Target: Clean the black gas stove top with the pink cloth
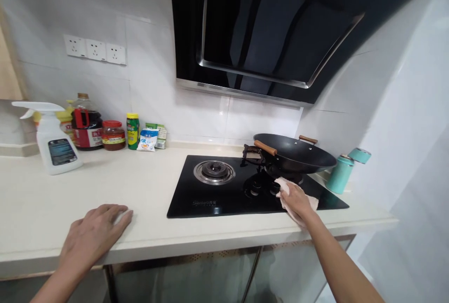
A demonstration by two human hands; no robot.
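My right hand [296, 200] grips a pale pink cloth [288, 205] and presses it on the front right part of the black glass gas stove [229, 205], beside the control knobs [255, 188]. Some of the cloth hangs out past my fingers. Just behind that hand, a black wok [298, 153] with wooden handles rests over the right burner. The left burner [214, 172] is bare. My left hand [95, 230] lies palm down on the white countertop [147, 186], near its front edge, fingers stretched out and holding nothing.
At the left stands a white spray bottle [54, 141]. Along the wall are a dark sauce bottle [86, 127], a red-lidded jar [113, 135], a green shaker [133, 132] and seasoning packets [148, 139]. A teal canister [340, 175] stands right of the wok. A range hood [273, 32] hangs above.
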